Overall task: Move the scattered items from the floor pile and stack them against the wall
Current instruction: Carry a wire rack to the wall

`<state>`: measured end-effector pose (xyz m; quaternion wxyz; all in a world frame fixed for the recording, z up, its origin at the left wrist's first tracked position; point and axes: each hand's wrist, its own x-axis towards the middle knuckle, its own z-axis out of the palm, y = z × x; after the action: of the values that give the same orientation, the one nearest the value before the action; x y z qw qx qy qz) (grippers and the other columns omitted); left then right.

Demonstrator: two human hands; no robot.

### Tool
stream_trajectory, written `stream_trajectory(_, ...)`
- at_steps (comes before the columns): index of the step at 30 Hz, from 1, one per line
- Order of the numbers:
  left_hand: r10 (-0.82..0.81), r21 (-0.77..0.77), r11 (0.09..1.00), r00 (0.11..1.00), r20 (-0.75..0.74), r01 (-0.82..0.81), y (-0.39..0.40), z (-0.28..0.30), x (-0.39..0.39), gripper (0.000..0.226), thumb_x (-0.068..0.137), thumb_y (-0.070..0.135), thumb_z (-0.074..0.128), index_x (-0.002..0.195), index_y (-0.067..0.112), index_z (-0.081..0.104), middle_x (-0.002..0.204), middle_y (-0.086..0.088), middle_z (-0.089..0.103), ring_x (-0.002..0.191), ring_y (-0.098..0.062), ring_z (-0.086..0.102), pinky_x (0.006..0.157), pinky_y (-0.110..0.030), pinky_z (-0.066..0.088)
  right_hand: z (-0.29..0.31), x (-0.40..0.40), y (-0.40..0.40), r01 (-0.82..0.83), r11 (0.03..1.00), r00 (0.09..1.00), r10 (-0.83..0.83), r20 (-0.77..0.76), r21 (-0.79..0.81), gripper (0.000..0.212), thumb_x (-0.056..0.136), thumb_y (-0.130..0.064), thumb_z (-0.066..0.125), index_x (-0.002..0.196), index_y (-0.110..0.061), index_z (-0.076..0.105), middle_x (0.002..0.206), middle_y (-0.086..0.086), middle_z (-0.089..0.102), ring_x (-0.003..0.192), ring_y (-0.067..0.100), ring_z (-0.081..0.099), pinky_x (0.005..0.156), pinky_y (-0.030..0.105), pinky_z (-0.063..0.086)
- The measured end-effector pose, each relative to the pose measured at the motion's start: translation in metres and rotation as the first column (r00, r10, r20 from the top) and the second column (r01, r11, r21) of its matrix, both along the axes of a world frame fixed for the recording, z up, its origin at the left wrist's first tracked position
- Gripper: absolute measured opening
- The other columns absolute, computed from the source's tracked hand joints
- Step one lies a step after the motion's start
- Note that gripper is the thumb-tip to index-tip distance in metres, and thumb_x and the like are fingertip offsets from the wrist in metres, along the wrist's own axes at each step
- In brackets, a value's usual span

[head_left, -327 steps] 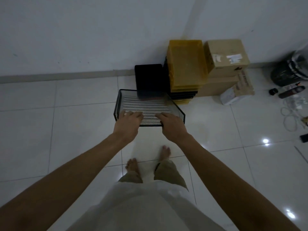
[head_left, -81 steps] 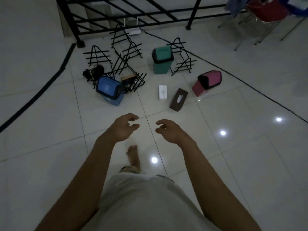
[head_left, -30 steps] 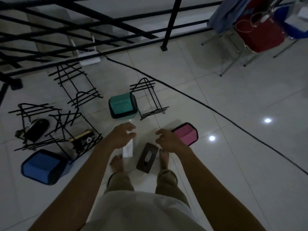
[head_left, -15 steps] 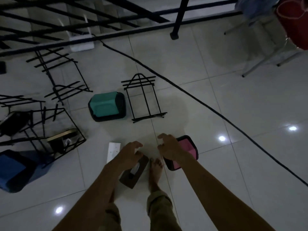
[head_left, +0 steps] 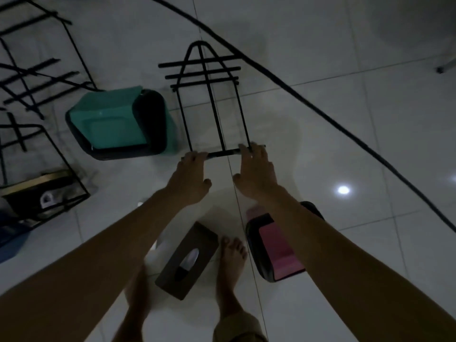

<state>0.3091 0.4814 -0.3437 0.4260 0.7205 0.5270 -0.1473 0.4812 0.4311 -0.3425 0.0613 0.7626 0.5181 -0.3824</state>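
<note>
Rack (head_left: 212, 99) lies flat on the floor (head_left: 345, 134), right of a green bin (head_left: 111, 122), long axis near to far, peak far. We reach both arms forward; our left hand (head_left: 190, 181) and right hand (head_left: 254, 174) touch its near bar, fingers extended, not visibly curled round it.

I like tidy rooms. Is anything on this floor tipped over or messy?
Yes. The green bin and pink bin lie tipped on their sides, and the tissue box sits crooked between the feet. Black wire racks lie scattered around.
</note>
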Motion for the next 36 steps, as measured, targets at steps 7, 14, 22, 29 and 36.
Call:
stream_trajectory(7,-0.118,0.093,0.986,0.977,-0.176,0.136,0.007,-0.068,0.013,0.071,0.096,0.031,0.053,0.152,0.020,0.011,0.159,-0.007,0.012,0.145,-0.033,0.009,0.113,-0.052,0.020,-0.075,-0.004,0.017,-0.136,0.991,0.981,0.137,0.135,-0.015,0.080,0.090,-0.033,0.060,0.152,-0.018,0.013,0.159,0.007,0.014,0.149,0.031,-0.003,0.116,0.063,0.006)
stream_trajectory(14,-0.187,0.193,0.949,0.937,-0.294,0.250,0.010,-0.086,0.017,0.050,0.099,0.039,0.043,0.140,0.012,0.035,0.137,-0.014,0.044,0.124,-0.034,0.040,0.107,-0.048,0.027,-0.083,-0.004,0.003,-0.183,0.983,0.939,0.185,0.289,-0.035,0.064,0.091,-0.042,0.055,0.145,-0.018,0.031,0.138,0.009,0.045,0.131,0.033,0.038,0.113,0.064,0.011)
stream_trajectory(22,-0.295,0.232,0.901,0.910,-0.290,0.366,0.012,-0.061,0.025,0.047,0.099,0.027,0.043,0.142,0.009,0.033,0.136,-0.014,0.045,0.122,-0.033,0.041,0.098,-0.040,0.036,-0.051,0.016,0.005,-0.162,0.985,0.967,0.149,0.206,0.050,0.062,0.097,-0.022,0.048,0.153,-0.030,0.021,0.115,0.007,0.062,0.100,0.027,0.061,0.095,0.038,0.036)
stream_trajectory(29,-0.340,0.127,0.925,0.930,-0.137,0.357,0.023,0.010,0.027,0.051,0.097,0.030,0.049,0.143,0.016,0.035,0.118,-0.012,0.060,0.101,-0.029,0.057,0.086,-0.037,0.047,0.026,0.015,0.006,-0.100,0.995,0.979,0.095,0.179,0.016,0.065,0.095,-0.016,0.050,0.150,-0.041,0.025,0.121,0.003,0.063,0.105,0.025,0.060,0.102,0.039,0.034)
stream_trajectory(36,-0.281,0.157,0.945,0.958,-0.049,0.285,0.007,0.134,0.029,0.039,0.094,0.025,0.051,0.133,0.020,0.053,0.108,-0.012,0.064,0.096,-0.031,0.059,0.085,-0.038,0.047,0.151,0.008,-0.011,0.049,0.999,0.986,-0.051,0.159,0.020,0.071,0.091,-0.010,0.051,0.149,-0.045,0.027,0.115,0.000,0.065,0.100,0.021,0.061,0.106,0.041,0.031)
